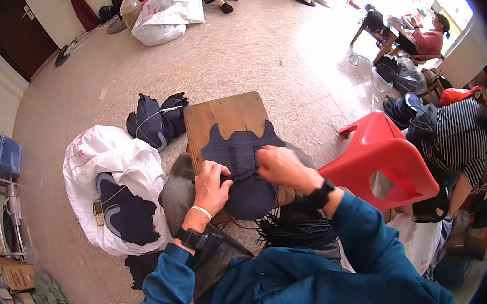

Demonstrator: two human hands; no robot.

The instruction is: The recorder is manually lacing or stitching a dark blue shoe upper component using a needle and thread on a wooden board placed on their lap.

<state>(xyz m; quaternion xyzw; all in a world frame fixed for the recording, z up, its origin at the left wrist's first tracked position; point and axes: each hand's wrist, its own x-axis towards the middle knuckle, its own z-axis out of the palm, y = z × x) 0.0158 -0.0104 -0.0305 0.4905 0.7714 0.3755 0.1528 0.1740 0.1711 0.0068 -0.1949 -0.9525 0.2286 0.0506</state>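
Observation:
A navy mesh shoe upper [247, 196] lies flat on a small wooden stool [224, 111] in front of my lap. My left hand [210, 186] rests on the upper's left side, with thumb and fingertips pinched together at a dark shoelace [242, 176]. That lace runs across the middle of the upper towards my right hand [283, 164]. The right hand is closed at the upper's right side, slightly blurred, and seems to grip the lace's other part. A bundle of black shoelaces [299, 229] hangs over my lap, just below the stool.
Left of the stool stands a white sack [107, 151] holding more dark uppers and a small phone [98, 213]. A tied bundle of uppers [154, 123] lies beyond it. At right are a red plastic stool [380, 155] and a person in a striped shirt [459, 138].

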